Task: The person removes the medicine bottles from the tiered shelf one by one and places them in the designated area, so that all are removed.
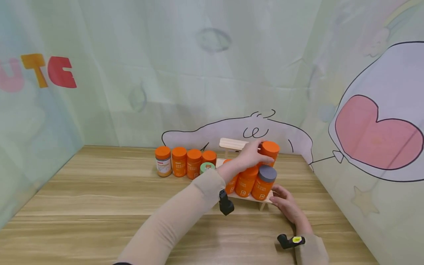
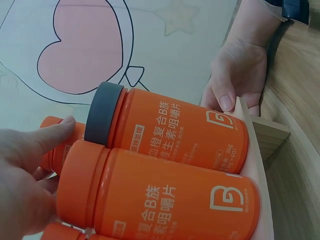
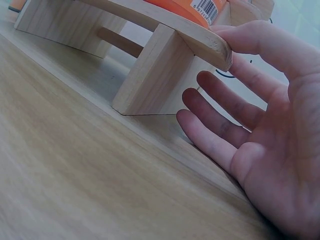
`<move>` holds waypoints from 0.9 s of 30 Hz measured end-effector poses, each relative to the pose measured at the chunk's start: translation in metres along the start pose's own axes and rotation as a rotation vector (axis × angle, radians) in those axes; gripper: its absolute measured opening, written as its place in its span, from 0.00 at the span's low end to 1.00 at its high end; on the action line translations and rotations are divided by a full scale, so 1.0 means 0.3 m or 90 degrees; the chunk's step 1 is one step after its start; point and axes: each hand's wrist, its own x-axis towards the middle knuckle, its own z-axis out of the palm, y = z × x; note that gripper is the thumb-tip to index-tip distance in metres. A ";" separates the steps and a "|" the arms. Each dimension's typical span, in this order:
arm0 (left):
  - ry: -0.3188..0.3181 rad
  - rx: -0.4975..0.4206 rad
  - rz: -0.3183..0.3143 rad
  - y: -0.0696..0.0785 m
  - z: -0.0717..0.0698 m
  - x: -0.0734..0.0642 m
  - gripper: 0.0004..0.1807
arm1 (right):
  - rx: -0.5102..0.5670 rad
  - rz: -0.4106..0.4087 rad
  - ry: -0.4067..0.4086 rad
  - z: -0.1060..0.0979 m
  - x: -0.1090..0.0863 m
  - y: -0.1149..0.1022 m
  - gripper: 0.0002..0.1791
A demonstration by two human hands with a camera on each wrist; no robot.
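Observation:
My left hand point(image 1: 250, 154) reaches over the front row and grips an orange-lidded jar point(image 1: 269, 148) at the back right of a small stepped wooden rack point(image 1: 232, 142). In the left wrist view, its fingers curl round that jar behind the nearer ones. Along the rack's front step stand orange jars, among them an orange-lidded jar point(image 1: 246, 183) and a grey-lidded jar point(image 1: 264, 183) at the right end. My right hand point(image 1: 287, 204) pinches the right end of the front step; in the right wrist view, its other fingers spread beside the wooden leg point(image 3: 150, 75).
Left of the rack, a row of orange-lidded jars point(image 1: 179, 162) stands on the wooden table point(image 1: 109, 191). A green-lidded jar point(image 1: 207, 167) sits near the rack, partly behind my left forearm. Printed cloth walls point(image 1: 132, 73) enclose the table's back and sides.

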 end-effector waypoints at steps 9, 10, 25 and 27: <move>0.034 -0.040 -0.001 -0.004 -0.013 -0.013 0.36 | -0.004 0.037 0.029 0.011 -0.002 -0.014 0.21; 0.039 -0.041 0.004 -0.002 -0.015 -0.015 0.36 | -0.002 0.038 0.031 0.013 -0.003 -0.017 0.22; 0.193 -0.132 0.083 0.007 -0.093 -0.056 0.37 | 0.004 0.037 0.038 0.017 -0.005 -0.018 0.22; 0.209 -0.134 0.095 0.005 -0.105 -0.063 0.36 | 0.003 0.040 0.043 0.018 -0.006 -0.018 0.22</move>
